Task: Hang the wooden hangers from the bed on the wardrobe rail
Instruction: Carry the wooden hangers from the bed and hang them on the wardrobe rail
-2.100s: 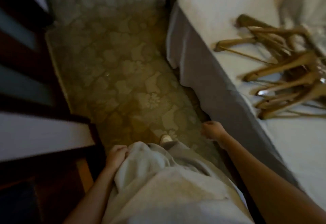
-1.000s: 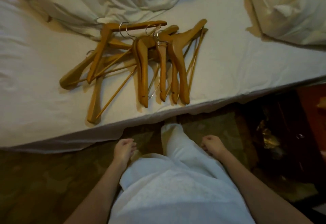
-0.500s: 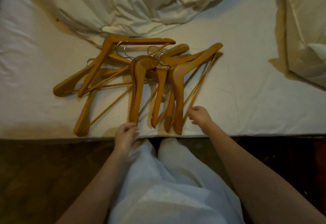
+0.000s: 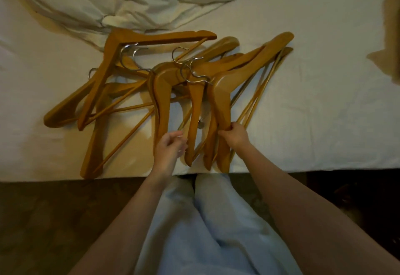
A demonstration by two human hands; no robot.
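Note:
Several wooden hangers with metal hooks lie in a loose overlapping pile on the white bed sheet, close to the bed's near edge. My right hand is closed around the lower arm of the rightmost hanger. Just left of it, my left hand hovers over the lower arm of a middle hanger, fingers curled and apart, holding nothing. The wardrobe rail is out of view.
A rumpled white duvet lies bunched beyond the hangers. A pillow edge shows at the far right. Dark patterned carpet runs along the bed's near edge, where I stand in pale trousers.
I turned from the wardrobe side to face the bed. Both hands rose from my sides to the hangers, and my right hand closed on the rightmost hanger.

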